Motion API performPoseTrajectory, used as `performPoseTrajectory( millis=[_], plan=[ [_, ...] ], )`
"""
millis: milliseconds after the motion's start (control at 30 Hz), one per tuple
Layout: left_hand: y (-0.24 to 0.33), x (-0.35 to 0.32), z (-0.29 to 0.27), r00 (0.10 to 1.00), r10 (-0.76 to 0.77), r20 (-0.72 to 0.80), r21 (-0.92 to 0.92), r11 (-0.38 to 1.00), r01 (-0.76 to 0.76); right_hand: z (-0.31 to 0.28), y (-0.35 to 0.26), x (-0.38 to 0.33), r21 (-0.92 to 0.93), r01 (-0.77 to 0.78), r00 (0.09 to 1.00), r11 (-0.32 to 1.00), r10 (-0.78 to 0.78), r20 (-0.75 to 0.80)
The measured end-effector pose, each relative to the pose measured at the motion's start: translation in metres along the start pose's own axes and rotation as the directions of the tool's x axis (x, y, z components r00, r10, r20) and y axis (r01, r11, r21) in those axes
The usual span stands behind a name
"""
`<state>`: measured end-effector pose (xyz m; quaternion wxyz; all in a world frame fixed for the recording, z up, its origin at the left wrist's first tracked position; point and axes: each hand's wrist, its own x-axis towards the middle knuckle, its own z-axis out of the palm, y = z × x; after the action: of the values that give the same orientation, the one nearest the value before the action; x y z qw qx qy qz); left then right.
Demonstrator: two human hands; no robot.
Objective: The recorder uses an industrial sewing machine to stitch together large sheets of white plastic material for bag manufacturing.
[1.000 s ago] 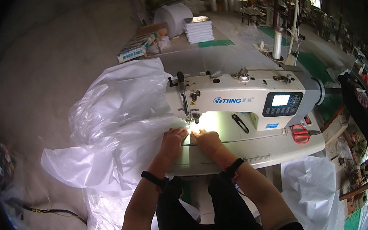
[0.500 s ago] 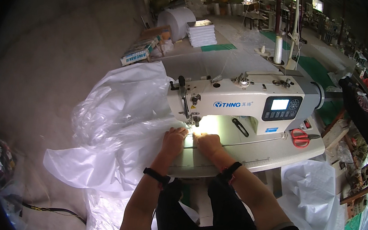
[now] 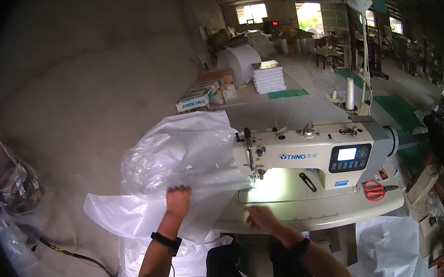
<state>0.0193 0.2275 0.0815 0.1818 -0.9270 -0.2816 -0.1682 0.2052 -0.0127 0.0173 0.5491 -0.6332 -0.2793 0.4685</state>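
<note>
Your left hand [image 3: 178, 201] was in front of the white sheeting [image 3: 168, 157], its fingers bent over at the top. Your right hand [image 3: 260, 219] was over the front part of the desk [image 3: 358, 208], well apart from the left one, its fingers pointing toward your left. Blur and the high view hid the fingertips, so I could not tell whether either of your hands pinched the material or was free of it. You wore a black band on each wrist.

The white sheeting lay heaped and creased at the left end of the sewing machine [image 3: 298, 156], with one edge reaching close to the needle and a flap spreading out to your left. The lamp lit the bed beneath the arm brightly, and the control panel [image 3: 349, 157] glowed. Black thread snips [image 3: 308, 182] lay under the arm, and red-handled scissors [image 3: 375, 191] lay farther right, near the machine's base. A tall thread cone [image 3: 350, 95] stood behind the machine. More white material [image 3: 387, 258] hung at the desk's right side. Beyond, a big white roll [image 3: 235, 63] sat beside a white stack [image 3: 269, 79].
</note>
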Motion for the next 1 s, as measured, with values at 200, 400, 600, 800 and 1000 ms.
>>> performPoseTrajectory(
  millis=[200,400,600,800,1000],
  plan=[
    [0.109,-0.094,-0.018,0.786,0.532,0.314,-0.686,0.700,-0.199,0.063,0.052,-0.048,0.634,-0.221,0.920,0.741,-0.058,0.389],
    [0.166,-0.103,-0.082,0.519,0.753,0.405,-0.836,0.534,-0.123,0.037,0.130,-0.056,0.218,0.231,0.952,0.948,-0.266,0.152],
    [0.100,0.068,-0.040,0.966,0.232,0.117,-0.640,0.761,-0.105,-0.036,0.071,-0.153,-0.282,0.578,0.814,0.766,-0.565,0.134],
    [0.010,0.083,0.088,0.841,-0.160,0.517,-0.227,0.921,0.315,-0.051,0.038,-0.209,0.112,0.260,0.961,0.959,-0.247,-0.123],
    [-0.095,-0.014,0.105,0.741,-0.554,0.379,-0.036,0.792,0.610,-0.035,0.063,-0.172,0.657,-0.209,0.976,0.724,0.195,0.096]
  ],
)
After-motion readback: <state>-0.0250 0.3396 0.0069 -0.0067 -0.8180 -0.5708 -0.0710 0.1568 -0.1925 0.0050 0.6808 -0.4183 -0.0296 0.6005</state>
